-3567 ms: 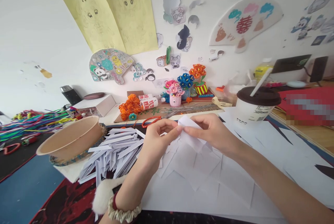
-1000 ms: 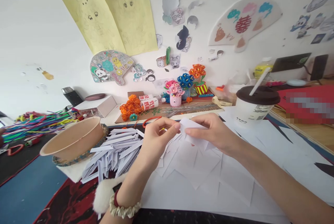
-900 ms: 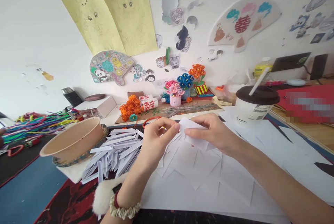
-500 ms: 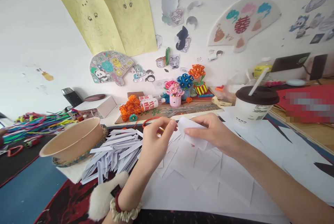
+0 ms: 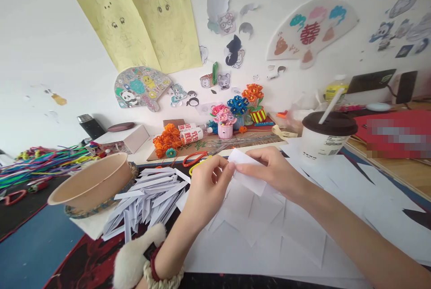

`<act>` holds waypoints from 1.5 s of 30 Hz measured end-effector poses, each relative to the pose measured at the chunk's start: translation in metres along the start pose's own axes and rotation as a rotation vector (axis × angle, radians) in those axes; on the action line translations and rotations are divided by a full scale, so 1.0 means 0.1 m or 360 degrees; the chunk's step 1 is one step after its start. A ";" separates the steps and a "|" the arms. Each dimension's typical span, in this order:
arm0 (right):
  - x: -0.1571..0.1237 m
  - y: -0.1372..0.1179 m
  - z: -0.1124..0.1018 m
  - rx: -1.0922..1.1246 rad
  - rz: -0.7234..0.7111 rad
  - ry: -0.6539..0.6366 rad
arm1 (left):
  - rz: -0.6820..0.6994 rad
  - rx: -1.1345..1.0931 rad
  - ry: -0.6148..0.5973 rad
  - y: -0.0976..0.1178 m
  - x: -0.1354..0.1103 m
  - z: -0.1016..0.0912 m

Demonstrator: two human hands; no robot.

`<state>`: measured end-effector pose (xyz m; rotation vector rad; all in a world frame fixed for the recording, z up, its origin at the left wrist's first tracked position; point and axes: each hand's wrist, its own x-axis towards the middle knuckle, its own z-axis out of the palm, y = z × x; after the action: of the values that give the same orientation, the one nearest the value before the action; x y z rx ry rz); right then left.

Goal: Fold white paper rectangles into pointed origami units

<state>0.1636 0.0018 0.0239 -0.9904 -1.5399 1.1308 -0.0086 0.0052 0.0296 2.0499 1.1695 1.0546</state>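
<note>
Both of my hands pinch one small folded piece of white paper [image 5: 249,179] held just above the table. My left hand [image 5: 209,185] grips its left edge between thumb and fingertips. My right hand [image 5: 273,173] holds its top and right side with curled fingers. Under the hands lie several cut white paper squares [image 5: 269,221] spread over larger white sheets. A heap of folded white paper strips [image 5: 148,199] lies to the left of my left hand.
A tan paper bowl [image 5: 89,181] stands at the left beside coloured pipe cleaners [image 5: 43,161]. A lidded cup with a straw [image 5: 325,138] is at the right. Red-handled scissors [image 5: 191,158], pipe-cleaner flowers [image 5: 237,109] and a white box [image 5: 126,137] line the wall.
My left hand let go of the paper's edge half a second ago and has now pinched it again. The view shifted slightly; the paper stays between both hands.
</note>
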 end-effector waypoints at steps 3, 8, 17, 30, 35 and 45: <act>0.00 0.00 0.02 0.0004 -0.0005 -0.0022 | 0.0002 -0.0004 0.0023 0.01 -0.01 0.02; 0.00 -0.01 0.04 0.0044 -0.0007 0.0031 | -0.0020 0.0002 -0.0007 0.00 0.00 0.03; 0.00 0.04 0.05 0.0183 0.0105 0.0066 | 0.0054 0.0189 -0.0044 0.02 -0.01 0.03; 0.02 0.04 0.01 -0.0037 0.0064 -0.0164 | 0.0014 0.0051 0.0071 -0.04 0.02 -0.01; 0.04 0.07 -0.04 -0.0283 -0.0049 -0.0224 | 0.0013 -0.0075 0.0100 -0.06 0.04 -0.04; 0.03 0.05 0.05 0.0147 0.0292 0.0419 | -0.0378 -0.0886 0.0391 0.02 0.05 -0.06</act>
<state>0.1584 0.0046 0.0194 -1.1849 -1.1964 1.1355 -0.0110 0.0095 0.0360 1.3502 1.0497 1.3542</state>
